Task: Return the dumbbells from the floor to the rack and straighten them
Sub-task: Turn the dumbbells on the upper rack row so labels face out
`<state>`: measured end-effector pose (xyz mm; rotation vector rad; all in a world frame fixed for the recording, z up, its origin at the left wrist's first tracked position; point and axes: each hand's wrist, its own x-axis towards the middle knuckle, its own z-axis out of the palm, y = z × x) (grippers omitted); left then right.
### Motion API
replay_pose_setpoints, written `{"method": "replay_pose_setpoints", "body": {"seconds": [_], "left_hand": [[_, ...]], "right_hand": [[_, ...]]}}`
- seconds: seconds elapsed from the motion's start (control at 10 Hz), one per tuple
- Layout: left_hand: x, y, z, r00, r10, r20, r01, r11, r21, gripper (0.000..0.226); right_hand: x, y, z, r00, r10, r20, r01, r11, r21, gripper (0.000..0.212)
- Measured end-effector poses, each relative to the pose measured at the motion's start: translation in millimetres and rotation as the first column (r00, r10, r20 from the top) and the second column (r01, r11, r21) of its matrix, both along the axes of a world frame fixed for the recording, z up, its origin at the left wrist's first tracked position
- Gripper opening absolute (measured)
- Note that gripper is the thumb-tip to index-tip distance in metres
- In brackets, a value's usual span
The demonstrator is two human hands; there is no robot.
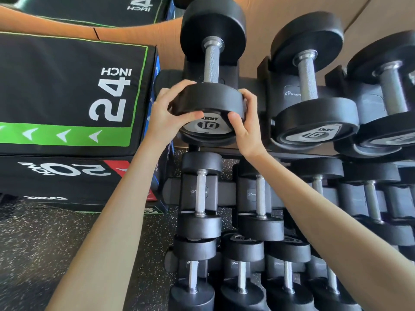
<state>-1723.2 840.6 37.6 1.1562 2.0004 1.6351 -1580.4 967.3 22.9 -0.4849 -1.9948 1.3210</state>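
A black 10 dumbbell with a knurled steel handle lies in the leftmost cradle of the rack's top tier. Both hands clasp its near head. My left hand wraps the head's left rim with the thumb across its face. On the opposite rim sits my right hand, thumb beside the "10" label. A second 10 dumbbell rests in the cradle to the right, and a third beyond it.
Two lower tiers hold several smaller dumbbells. Stacked black plyo boxes marked 24 inch and 20 inch stand close on the left. Speckled rubber floor lies at lower left. An orange-tan wall is behind the rack.
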Motion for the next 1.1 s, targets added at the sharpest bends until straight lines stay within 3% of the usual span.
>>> {"method": "replay_pose_setpoints", "body": {"seconds": [0.2, 0.3, 0.4, 0.6, 0.7, 0.9, 1.1], "left_hand": [[19.1, 4.8, -5.4, 0.995, 0.07, 0.073, -0.077, 0.992, 0.1, 0.053], [23.3, 4.1, -5.1, 0.988, 0.068, 0.14, -0.082, 0.992, 0.095, 0.057], [22.6, 1.7, -3.2, 0.979, 0.05, 0.197, -0.068, 0.994, 0.086, 0.06], [28.6, -1.1, -2.4, 0.989, 0.056, 0.134, -0.066, 0.996, 0.066, 0.058], [29.9, -3.2, -2.9, 0.996, 0.078, 0.051, -0.077, 0.997, -0.006, 0.061], [25.7, -20.9, 19.1, 0.979, 0.081, -0.187, -0.13, 0.955, -0.267, 0.064], [72.8, -38.5, 42.3, 0.869, 0.065, -0.49, -0.18, 0.965, -0.191, 0.052]], "right_hand": [[16.7, 6.5, 8.8, 0.982, 0.041, 0.185, -0.052, 0.997, 0.052, 0.051], [19.2, 11.3, 19.4, 0.941, -0.007, 0.338, -0.059, 0.981, 0.187, 0.062], [18.6, 12.3, 26.0, 0.919, -0.049, 0.392, -0.07, 0.957, 0.283, 0.063], [23.9, 9.3, 35.4, 0.901, -0.038, 0.433, -0.079, 0.965, 0.249, 0.06], [36.9, 5.8, 43.2, 0.877, -0.094, 0.471, -0.065, 0.948, 0.311, 0.058], [86.5, -2.9, 66.8, 0.901, -0.269, 0.339, -0.009, 0.772, 0.635, 0.053], [149.6, -9.8, 76.8, 0.822, -0.466, 0.326, 0.06, 0.641, 0.765, 0.053]]}}
